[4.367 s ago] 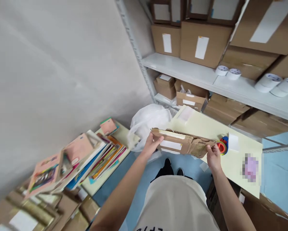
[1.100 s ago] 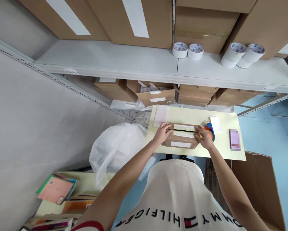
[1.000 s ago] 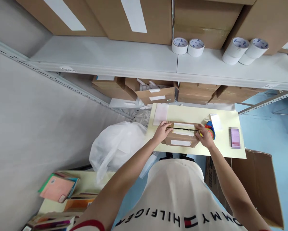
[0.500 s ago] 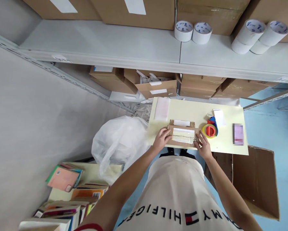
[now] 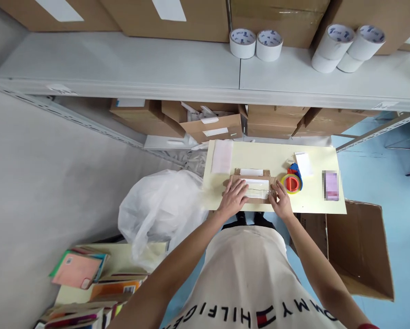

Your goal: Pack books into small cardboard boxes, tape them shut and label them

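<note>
A flat piece of brown cardboard (image 5: pixel 237 198) with white labels lies near the front edge of the pale yellow table. Across its lower part runs a shiny clear strip (image 5: pixel 254 193) that looks like packing tape. My left hand (image 5: pixel 233 197) rests flat over its left part, fingers stretched out. At the right edge, my right hand (image 5: pixel 281 201) has thumb and fingers closed on the cardboard; whether they also pinch the strip's end cannot be made out. Behind it lies another small labelled cardboard piece (image 5: pixel 251 172). Just right of my right hand sits a red and blue tape dispenser (image 5: pixel 292 183).
The table (image 5: pixel 314 203) also bears a pinkish sheet (image 5: pixel 222 156), white paper (image 5: pixel 303 163) and a blurred purple item (image 5: pixel 331 185). An open carton (image 5: pixel 357 246) stands right, a plastic bag (image 5: pixel 160 208) left. Tape rolls (image 5: pixel 242 43) stand on the shelf (image 5: pixel 177 64) above.
My left hand has slid from the cardboard's left edge onto its top and flattened. My right hand stays at the right edge. The whole view has shifted slightly.
</note>
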Demonstrator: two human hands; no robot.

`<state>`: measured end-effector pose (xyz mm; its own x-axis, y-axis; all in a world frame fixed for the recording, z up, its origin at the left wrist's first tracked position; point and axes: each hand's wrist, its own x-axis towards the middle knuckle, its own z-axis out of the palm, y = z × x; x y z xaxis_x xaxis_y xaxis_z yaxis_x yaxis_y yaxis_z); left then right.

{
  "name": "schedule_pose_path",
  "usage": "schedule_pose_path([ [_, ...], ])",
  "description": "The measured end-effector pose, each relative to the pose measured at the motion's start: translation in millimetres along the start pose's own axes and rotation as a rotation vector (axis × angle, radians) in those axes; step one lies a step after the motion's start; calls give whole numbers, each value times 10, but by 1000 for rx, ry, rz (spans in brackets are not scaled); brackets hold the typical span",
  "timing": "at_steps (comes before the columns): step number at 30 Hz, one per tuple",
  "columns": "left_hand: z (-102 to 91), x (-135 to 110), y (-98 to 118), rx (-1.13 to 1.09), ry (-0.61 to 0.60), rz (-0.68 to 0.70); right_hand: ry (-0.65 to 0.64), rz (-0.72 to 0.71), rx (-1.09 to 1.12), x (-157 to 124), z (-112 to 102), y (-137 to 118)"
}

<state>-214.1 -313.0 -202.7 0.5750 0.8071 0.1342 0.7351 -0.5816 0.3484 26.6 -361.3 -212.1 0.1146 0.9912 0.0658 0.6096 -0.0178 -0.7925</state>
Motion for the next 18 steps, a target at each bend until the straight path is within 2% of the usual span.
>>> schedule_pose_path([
  [3, 36, 13, -20, -4, -17, -21, 86, 99, 84, 80, -180, 181],
  [7, 26, 23, -50, -17, -16, -17, 334, 419, -3, 315, -530, 663],
  [10, 15, 27, -44, -34, -9, -28, 271, 670, -140, 538, -681, 1006],
  [12, 10, 30, -34, -54, -6, -36, 200, 767, -169, 664, -688, 1157],
  [18, -9, 33, -12, -88, -15, -59, 123, 850, -126, 771, -561, 1320],
])
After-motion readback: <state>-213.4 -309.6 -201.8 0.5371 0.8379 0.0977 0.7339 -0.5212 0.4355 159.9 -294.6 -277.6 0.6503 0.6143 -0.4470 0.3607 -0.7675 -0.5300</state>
